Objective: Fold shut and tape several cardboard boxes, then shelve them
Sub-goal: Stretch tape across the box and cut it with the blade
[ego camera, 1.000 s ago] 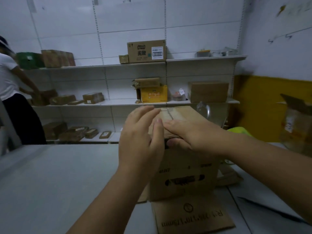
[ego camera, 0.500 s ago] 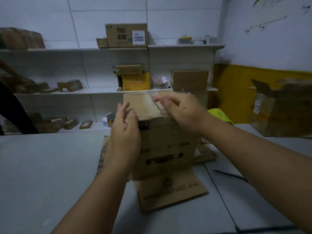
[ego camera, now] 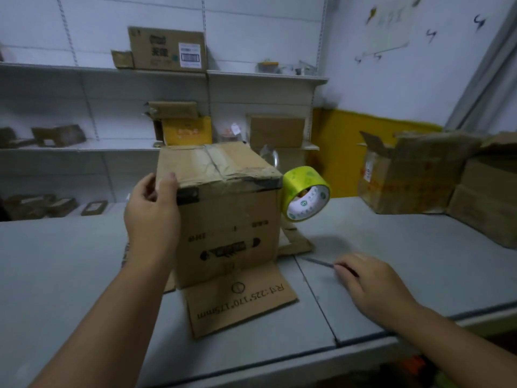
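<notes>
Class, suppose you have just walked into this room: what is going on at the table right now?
A person is packing at a grey table. The left hand grips the upper left corner of a cardboard box, which stands upside down with its top seam taped and its lower flaps splayed on the table. The right hand rests on the table to the right, fingers on a thin pen-like tool. A roll of yellow-green tape hangs at the box's right edge. More boxes sit on shelves behind.
</notes>
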